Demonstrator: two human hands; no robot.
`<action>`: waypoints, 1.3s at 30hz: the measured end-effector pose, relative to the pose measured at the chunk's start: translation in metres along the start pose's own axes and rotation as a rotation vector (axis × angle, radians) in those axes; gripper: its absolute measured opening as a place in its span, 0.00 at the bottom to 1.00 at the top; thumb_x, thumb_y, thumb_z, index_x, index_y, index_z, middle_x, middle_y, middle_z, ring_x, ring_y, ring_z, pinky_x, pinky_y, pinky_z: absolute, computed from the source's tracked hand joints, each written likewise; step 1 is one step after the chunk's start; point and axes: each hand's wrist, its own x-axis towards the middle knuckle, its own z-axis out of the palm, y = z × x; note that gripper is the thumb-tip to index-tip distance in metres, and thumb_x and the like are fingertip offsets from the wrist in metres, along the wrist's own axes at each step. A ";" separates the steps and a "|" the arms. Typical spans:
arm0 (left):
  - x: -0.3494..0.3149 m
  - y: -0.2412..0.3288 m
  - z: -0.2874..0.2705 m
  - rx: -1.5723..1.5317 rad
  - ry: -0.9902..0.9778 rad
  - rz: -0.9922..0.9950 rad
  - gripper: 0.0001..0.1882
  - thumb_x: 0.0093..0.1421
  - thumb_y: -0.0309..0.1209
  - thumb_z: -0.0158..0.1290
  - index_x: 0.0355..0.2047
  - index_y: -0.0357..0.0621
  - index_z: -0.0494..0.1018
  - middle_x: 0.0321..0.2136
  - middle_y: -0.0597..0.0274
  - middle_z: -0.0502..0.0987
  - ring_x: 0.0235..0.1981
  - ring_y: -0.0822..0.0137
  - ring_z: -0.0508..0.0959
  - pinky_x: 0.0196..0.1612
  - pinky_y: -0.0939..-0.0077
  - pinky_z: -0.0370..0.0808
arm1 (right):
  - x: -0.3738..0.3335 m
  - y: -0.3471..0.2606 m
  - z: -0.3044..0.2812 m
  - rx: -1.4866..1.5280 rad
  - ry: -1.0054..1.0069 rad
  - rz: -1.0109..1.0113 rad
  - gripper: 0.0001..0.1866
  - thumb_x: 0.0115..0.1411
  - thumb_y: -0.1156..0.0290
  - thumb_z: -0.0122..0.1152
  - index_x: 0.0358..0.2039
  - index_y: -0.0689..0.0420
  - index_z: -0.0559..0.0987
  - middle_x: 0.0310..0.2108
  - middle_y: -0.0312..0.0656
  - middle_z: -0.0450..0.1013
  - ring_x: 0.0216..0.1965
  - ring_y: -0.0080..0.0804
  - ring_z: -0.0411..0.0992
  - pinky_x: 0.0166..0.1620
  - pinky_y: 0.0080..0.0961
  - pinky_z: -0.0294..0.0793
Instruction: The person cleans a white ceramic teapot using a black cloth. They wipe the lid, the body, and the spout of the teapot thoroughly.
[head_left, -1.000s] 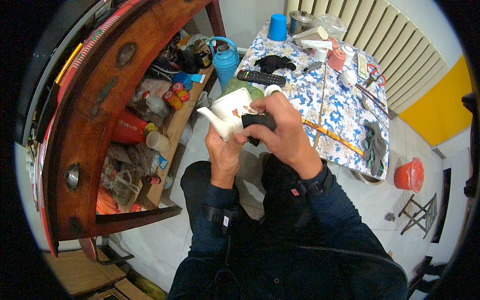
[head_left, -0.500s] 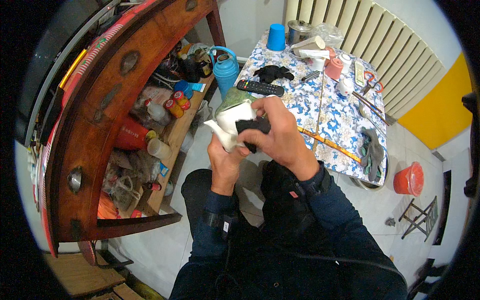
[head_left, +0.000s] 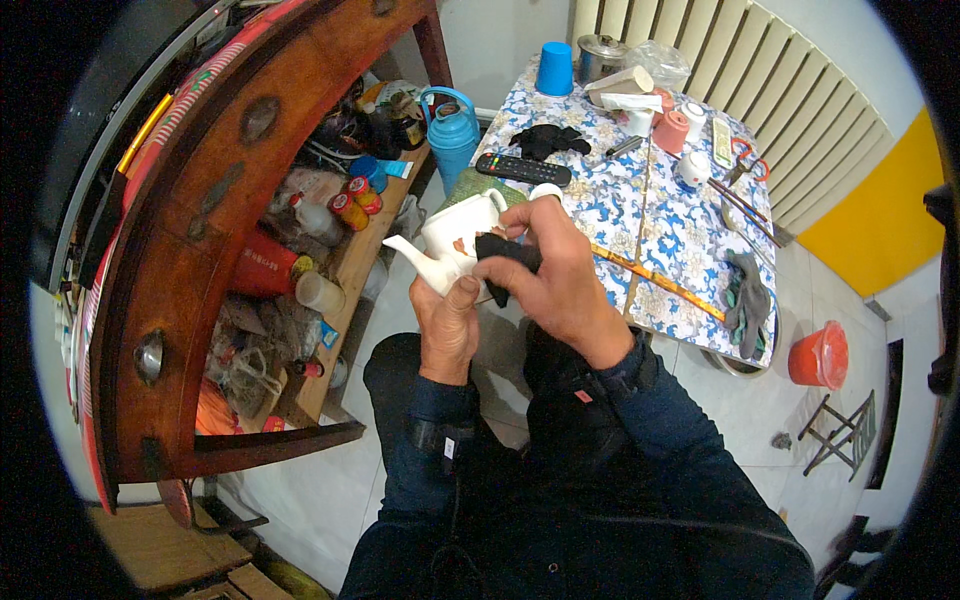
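A white teapot (head_left: 445,228) is held over my lap, its spout pointing left and its loop handle at the top. My left hand (head_left: 446,325) is closed around its lower part, with the thumb near the base of the spout. A brownish mark shows on the pot's side. My right hand (head_left: 560,270) pinches a bunched black cloth (head_left: 508,252) against that side. Beyond my right knuckles a small white rounded thing (head_left: 545,190) shows in part; I cannot make out what it is. Behind the pot lies a green textured surface (head_left: 490,186).
The flower-patterned table (head_left: 620,290) bears a remote control (head_left: 523,170), a black cloth item (head_left: 549,142), a blue cup (head_left: 555,70), scissors (head_left: 743,165), a yellow stick (head_left: 660,283) and grey gloves (head_left: 746,305). A blue thermos (head_left: 453,140) stands beside a cluttered wooden cabinet (head_left: 215,200).
The teapot has turned and shifted slightly left, showing more of its body, the brownish mark and the handle. The white rounded thing has come into sight. My right hand still presses the cloth.
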 end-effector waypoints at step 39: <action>-0.004 -0.002 0.009 -0.093 0.099 -0.136 0.38 0.73 0.57 0.55 0.72 0.42 0.67 0.64 0.53 0.78 0.62 0.55 0.80 0.62 0.50 0.80 | -0.019 0.011 0.020 0.107 0.196 0.163 0.09 0.60 0.77 0.71 0.41 0.62 0.83 0.35 0.51 0.76 0.37 0.48 0.79 0.40 0.38 0.79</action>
